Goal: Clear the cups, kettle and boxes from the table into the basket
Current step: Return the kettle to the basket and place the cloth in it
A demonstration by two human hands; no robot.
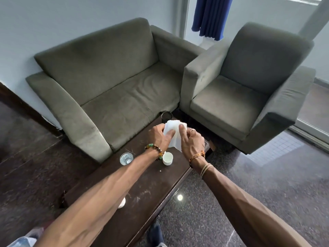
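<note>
While both forearms reached out over the table (146, 198), a small white object (122, 202) sat near the table's near left edge, mostly hidden under the left forearm; what it was could not be told. The tabletop was dark wood, scuffed and dusty.

Farther along the table, a clear glass (126, 158) stood upright at the table's left edge, with some water in it. A white cup (167, 158) stood upright around the middle of the table, well apart from the glass and just under the left wrist with its bead bracelet.

Above the far half of the table, both hands held a white sheet (171, 135), paper or cloth, cannot tell. The left hand (158, 136) pinched its left side, thumb on the front and fingers curled behind. The right hand (192, 141) pinched the right side, thumb pressed on the front and the other fingers behind. The sheet hung clear of the tabletop.

A dark tumbler (166, 116) stood at the table's far end, partly hidden behind the sheet.

Beyond the table's far left side was a grey sofa (106, 77). Beyond the table's far right corner was a grey armchair (240, 95). A blue curtain (210, 15) hung farthest from the table.
</note>
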